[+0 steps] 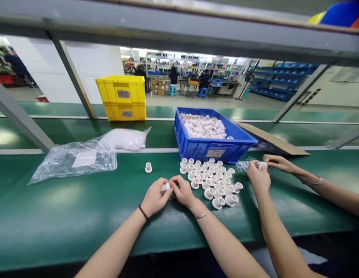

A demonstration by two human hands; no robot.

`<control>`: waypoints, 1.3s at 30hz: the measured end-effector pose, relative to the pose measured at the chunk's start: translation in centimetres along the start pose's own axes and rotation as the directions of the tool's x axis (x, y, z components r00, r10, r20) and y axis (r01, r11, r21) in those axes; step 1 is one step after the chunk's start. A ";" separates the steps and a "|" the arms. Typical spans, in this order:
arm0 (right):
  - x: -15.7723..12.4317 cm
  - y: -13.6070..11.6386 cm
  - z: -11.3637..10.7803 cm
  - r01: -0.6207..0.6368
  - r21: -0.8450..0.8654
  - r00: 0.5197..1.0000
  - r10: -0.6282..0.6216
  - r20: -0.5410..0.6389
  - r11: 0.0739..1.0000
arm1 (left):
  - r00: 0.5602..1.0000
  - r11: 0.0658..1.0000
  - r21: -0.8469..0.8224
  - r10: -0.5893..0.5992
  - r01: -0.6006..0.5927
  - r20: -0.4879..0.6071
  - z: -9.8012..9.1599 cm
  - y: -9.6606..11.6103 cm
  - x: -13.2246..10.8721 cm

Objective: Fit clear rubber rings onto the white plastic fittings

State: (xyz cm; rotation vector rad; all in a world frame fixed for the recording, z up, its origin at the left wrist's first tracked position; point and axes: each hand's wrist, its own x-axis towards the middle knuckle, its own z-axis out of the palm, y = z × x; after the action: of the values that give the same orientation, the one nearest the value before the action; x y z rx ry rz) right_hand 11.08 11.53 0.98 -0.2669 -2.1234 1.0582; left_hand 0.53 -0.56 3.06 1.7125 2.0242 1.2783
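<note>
Between my two hands is a white flanged plastic fitting (166, 187). My left hand (155, 197) has its fingers wrapped round it. The fingers of my right hand (182, 190) are pinched together at the fitting's right side; what they pinch is too small to make out. Thin clear rings (172, 196) lie partly hidden beneath my hands. One white fitting (148, 167) stands alone on the green work surface, up and left of my hands. To the right, a group of several like fittings (213, 177) stands or leans close together.
Behind the group sits a blue crate (215, 148) full of white fittings. Clear plastic bags (102, 162) lie at left, near stacked yellow crates (121, 92). At right, a co-worker's hands (262, 179) hold a white fitting beside clear rings (245, 165). Brown cardboard (274, 139) leans behind.
</note>
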 end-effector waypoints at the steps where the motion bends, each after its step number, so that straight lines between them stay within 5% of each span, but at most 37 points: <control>1: -0.1 -0.1 0.0 -0.014 0.008 1.000 0.014 -0.004 1.000 | 1.000 1.000 0.009 0.016 -0.016 0.010 0.0 -0.1 0.0; 11: 0.1 0.0 0.3 -0.044 0.030 0.999 0.044 0.001 0.999 | 0.992 0.994 0.094 0.052 -0.062 0.112 -0.6 -1.2 0.3; 16: 0.3 0.1 0.4 -0.185 0.202 0.983 0.185 0.018 0.962 | 0.985 0.989 0.054 0.133 -0.140 0.111 -0.8 -1.3 0.3; 23: 0.8 -0.1 0.1 -0.479 0.587 0.876 0.391 0.281 0.652 | 0.978 0.977 -0.079 0.205 -0.200 0.049 -0.5 -1.1 0.0; 28: 0.9 -0.7 0.2 -0.518 0.648 0.850 0.424 0.313 0.558 | 0.998 0.972 -0.226 0.068 -0.064 0.008 0.1 -0.8 0.1; 30: 0.9 -0.9 0.3 -0.520 0.662 0.847 0.428 0.317 0.540 | 1.000 0.905 -0.424 -0.027 0.027 0.005 0.4 -0.8 0.1; 34: 0.9 -1.1 0.3 -0.515 0.668 0.851 0.416 0.322 0.537 | 0.988 0.608 -0.781 -0.132 0.147 0.083 1.2 -0.8 0.1; 39: 0.9 -1.2 -0.1 -0.498 0.680 0.865 0.367 0.343 0.538 | 0.958 0.422 -0.878 -0.257 0.227 0.125 1.6 -0.5 0.3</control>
State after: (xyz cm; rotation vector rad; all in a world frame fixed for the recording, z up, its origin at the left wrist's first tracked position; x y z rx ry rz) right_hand 10.69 11.23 2.39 -0.3110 -1.5566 2.2409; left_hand 1.11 0.43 1.86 0.8272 1.0891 1.7744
